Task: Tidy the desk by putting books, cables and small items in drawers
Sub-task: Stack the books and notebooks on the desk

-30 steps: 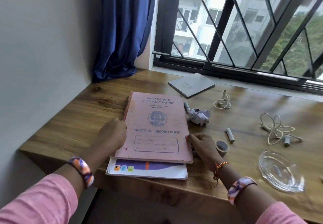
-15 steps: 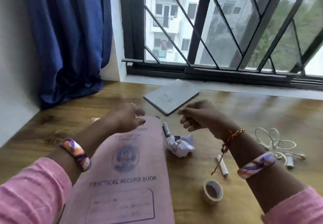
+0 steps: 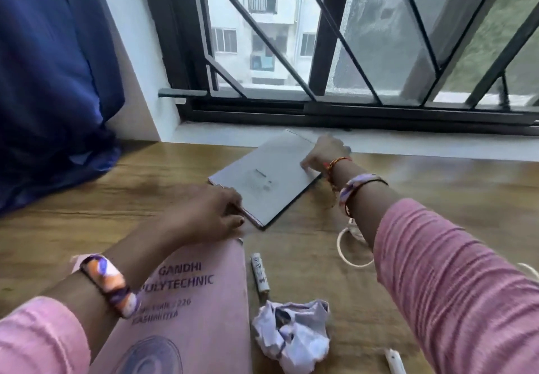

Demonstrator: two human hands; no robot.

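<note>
A grey spiral notebook (image 3: 262, 178) lies flat on the wooden desk (image 3: 102, 204) near the window sill. My right hand (image 3: 323, 152) rests on its far right corner, fingers curled at the edge. At the notebook's near left corner sits my left hand (image 3: 210, 213), fingertips touching the edge. A pink record book (image 3: 192, 315) lies closer to me, under my left forearm. A white marker (image 3: 260, 274) and a crumpled paper ball (image 3: 291, 335) lie just right of the pink book. A white cable loop (image 3: 350, 245) shows partly behind my right arm.
A blue curtain (image 3: 52, 82) hangs at the left and bunches on the desk corner. The barred window (image 3: 350, 53) and its sill run along the desk's far edge. Another small white item (image 3: 393, 362) sits at the bottom right.
Both hands left the pink record book and reached forward to the grey notebook; the view moved forward and up toward the window.
</note>
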